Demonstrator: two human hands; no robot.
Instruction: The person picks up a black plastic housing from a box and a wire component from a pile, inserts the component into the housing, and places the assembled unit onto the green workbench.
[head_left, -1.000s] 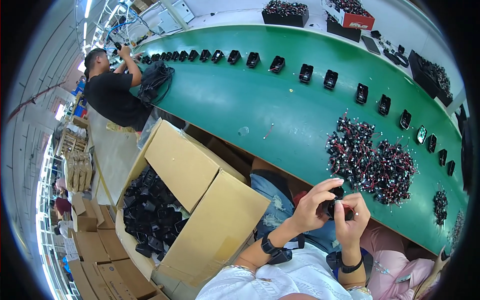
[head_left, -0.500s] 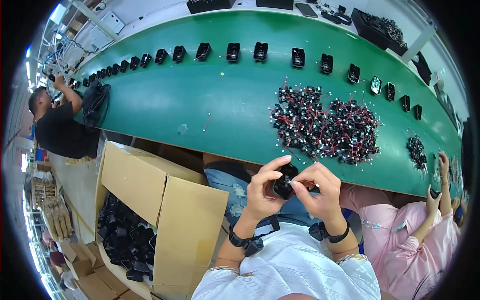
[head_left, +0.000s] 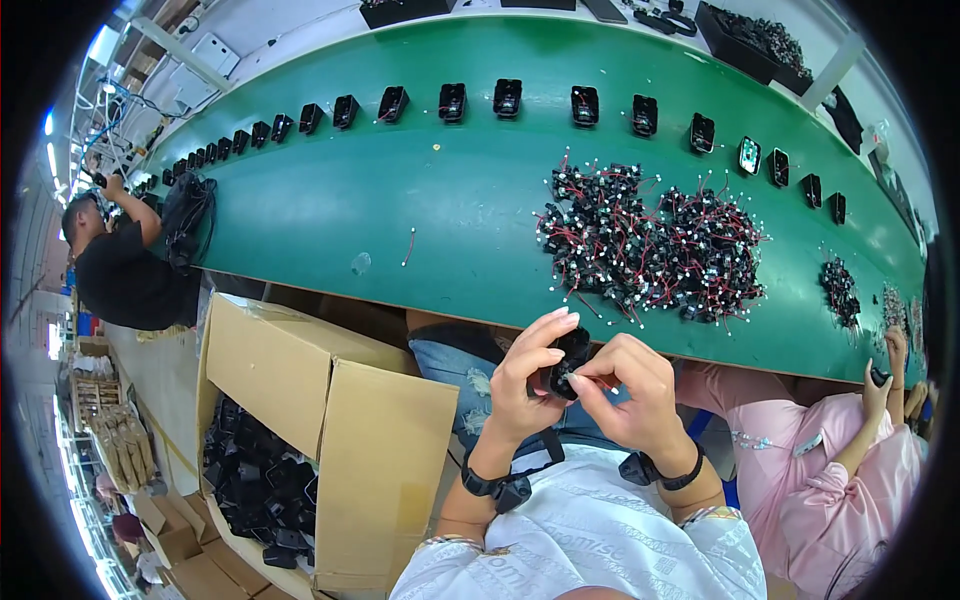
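My left hand (head_left: 518,388) is closed around a small black plastic housing (head_left: 573,348), held over my lap just off the table's near edge. The fingertips of my right hand (head_left: 637,392) pinch a small white connector (head_left: 570,379) at the housing's open side. A short bit of red wire (head_left: 608,388) shows by those fingers. Whether the connector is seated inside cannot be seen. Beyond my hands, on the green table (head_left: 320,210), lies a heap of small black parts with red wires and white plugs (head_left: 650,245).
A row of black housings (head_left: 452,102) runs along the far side of the table. At my left stands an open cardboard box (head_left: 385,470) of black housings. A person in pink (head_left: 800,450) works close on my right; another in black (head_left: 135,275) is at the far left.
My right fingertips have moved slightly left, closer in to the housing. The housing is turned a little in my left hand. The whole view has shifted slightly.
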